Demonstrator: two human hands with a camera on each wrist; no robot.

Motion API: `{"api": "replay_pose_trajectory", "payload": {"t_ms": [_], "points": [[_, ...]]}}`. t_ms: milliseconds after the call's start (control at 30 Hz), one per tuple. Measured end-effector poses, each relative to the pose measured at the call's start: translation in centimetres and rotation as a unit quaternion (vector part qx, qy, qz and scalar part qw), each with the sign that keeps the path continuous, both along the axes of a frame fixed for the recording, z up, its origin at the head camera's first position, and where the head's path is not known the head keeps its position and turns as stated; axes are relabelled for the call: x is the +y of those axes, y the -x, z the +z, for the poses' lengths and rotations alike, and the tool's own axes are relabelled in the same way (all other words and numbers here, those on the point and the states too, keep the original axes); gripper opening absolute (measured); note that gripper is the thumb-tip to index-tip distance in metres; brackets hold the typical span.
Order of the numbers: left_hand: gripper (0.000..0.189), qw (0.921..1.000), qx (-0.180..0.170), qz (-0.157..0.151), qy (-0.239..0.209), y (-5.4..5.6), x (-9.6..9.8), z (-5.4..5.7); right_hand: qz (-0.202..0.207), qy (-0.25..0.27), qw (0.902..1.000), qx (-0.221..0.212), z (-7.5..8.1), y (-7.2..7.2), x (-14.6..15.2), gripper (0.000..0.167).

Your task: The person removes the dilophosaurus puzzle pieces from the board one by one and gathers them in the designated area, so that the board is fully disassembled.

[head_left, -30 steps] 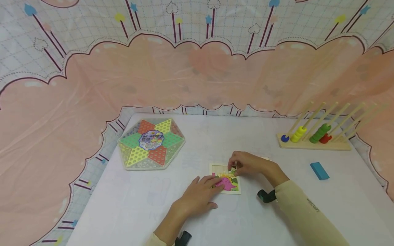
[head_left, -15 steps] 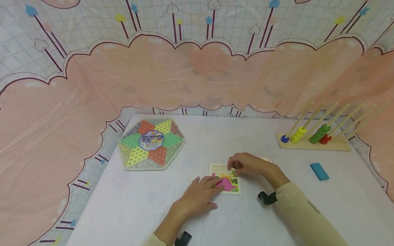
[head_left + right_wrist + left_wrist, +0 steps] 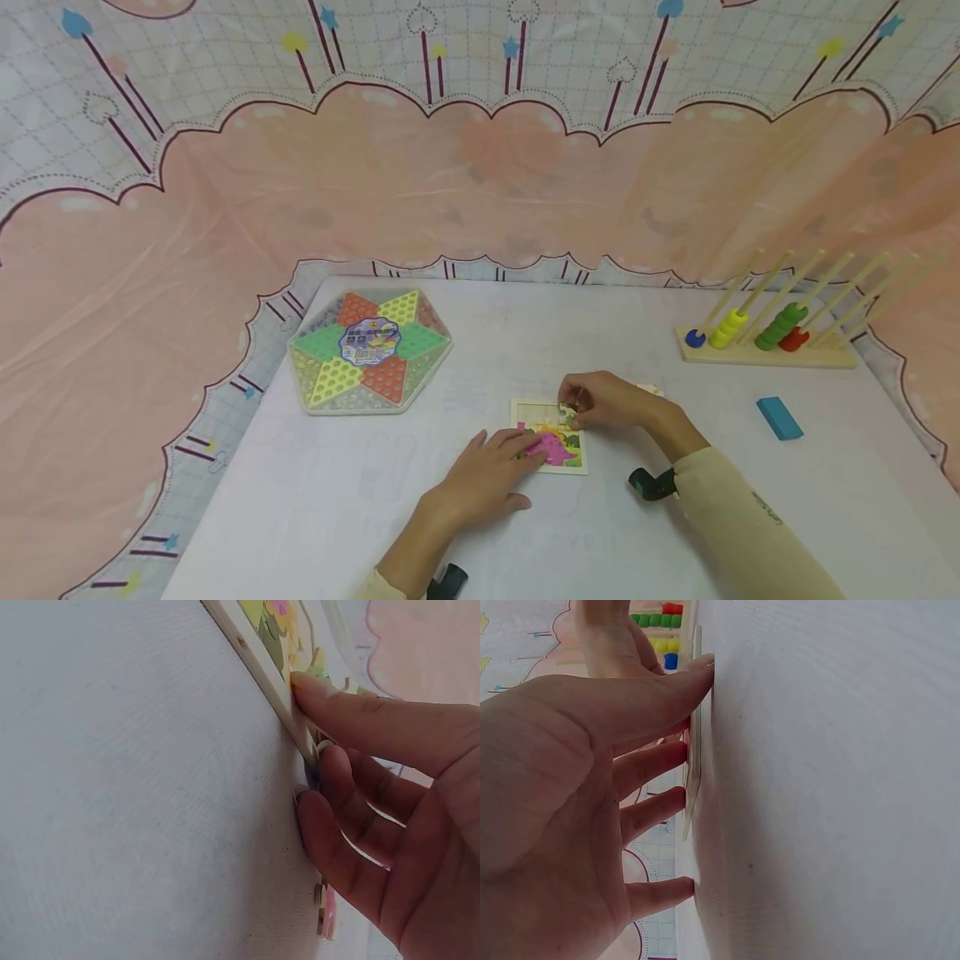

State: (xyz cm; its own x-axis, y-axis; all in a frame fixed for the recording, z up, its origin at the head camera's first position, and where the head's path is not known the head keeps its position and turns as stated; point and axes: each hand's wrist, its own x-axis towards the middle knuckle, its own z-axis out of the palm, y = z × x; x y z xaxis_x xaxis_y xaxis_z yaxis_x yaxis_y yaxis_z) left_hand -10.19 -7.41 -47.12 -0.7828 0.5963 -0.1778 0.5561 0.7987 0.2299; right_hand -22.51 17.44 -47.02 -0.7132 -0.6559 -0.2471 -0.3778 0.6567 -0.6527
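Head view shows your small square wooden picture puzzle [image 3: 549,435] lying flat near the middle of the white tabletop [image 3: 465,517], and everything else can be placed from it. Your left hand [image 3: 483,479] lies on the puzzle's near left corner, fingers straight and pressing down; the left wrist view shows those fingers [image 3: 656,761] flat against the board's edge [image 3: 693,750]. Your right hand [image 3: 600,400] sits at the puzzle's far right corner, fingertips curled and pinching a small puzzle piece [image 3: 570,408] at the frame; the right wrist view shows the fingertips [image 3: 315,690] against the wooden rim [image 3: 262,671]. Well to the left of the puzzle and farther back rests a hexagonal multicoloured Chinese checkers board [image 3: 369,350]. Far right of the puzzle lies a blue rectangular block [image 3: 778,417], and behind that stands a wooden peg rack with coloured rings [image 3: 765,337].
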Motion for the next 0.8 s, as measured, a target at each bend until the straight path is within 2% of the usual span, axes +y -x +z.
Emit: {"api": "replay_pose_trajectory", "payload": {"t_ms": [200, 400, 567, 800], "points": [[0.067, 1.0000, -0.004, 0.003, -0.001, 0.1, 0.1, -0.1, 0.002, 0.006, 1.0000, -0.001, -0.1, -0.1, 0.3, 0.026], [0.067, 0.9999, -0.010, 0.004, 0.005, 0.1, 0.2, -0.1, 0.008, 0.036, 0.9993, 0.005, 0.0, -0.5, 0.5, 0.023], [0.067, 0.9999, -0.007, 0.003, 0.008, 0.1, 0.2, 0.0, -0.005, 0.051, 0.9987, 0.006, 0.4, -0.7, 0.7, 0.022], [0.066, 1.0000, -0.003, 0.002, 0.009, 0.0, 0.2, 0.2, -0.031, 0.061, 0.9972, -0.031, 0.5, -0.6, 1.2, 0.022]]}}
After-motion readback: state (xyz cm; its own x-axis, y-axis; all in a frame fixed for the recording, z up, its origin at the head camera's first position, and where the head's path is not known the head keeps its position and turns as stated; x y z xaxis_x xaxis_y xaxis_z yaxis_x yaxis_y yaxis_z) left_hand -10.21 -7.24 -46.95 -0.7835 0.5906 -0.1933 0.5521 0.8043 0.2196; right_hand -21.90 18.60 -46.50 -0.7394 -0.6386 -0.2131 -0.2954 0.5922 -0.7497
